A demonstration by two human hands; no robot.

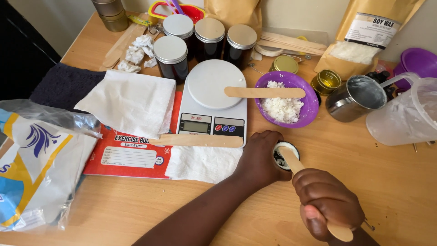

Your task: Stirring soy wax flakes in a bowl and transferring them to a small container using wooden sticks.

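We record a small dark jar (285,154) standing on the wooden table (400,182) in the lower centre-right of the frame, its rim white and its contents dark. Our left hand (259,157) is closed around the jar's left side, fingers curled against its wall. Our right hand (327,202), lower right, is clenched in a fist around a wooden stirring stick (314,191); the stick runs up and to the left, and its upper end rests inside the jar's mouth.

Just left of the jar lies a folded white paper towel (202,163), partly over a red exercise book (125,152). Above these sits a white digital kitchen scale (214,102), with a second flat wooden stick (198,140) lying across its lower edge. To the right of the scale is a purple bowl (305,89) holding white flaky wax (282,107); a third wooden stick (265,92) bridges the scale platform and the bowl rim.

Further right we note a metal pitcher (353,98) with a white-coated interior, and a clear plastic jug (405,116) at the right edge. A brown paper pouch (364,38) stands in the upper right. Along the top centre are four dark glass jars with silver lids (205,41). A large white napkin (129,102) lies left of the scale, and a crumpled plastic bag (38,159) occupies the left edge.
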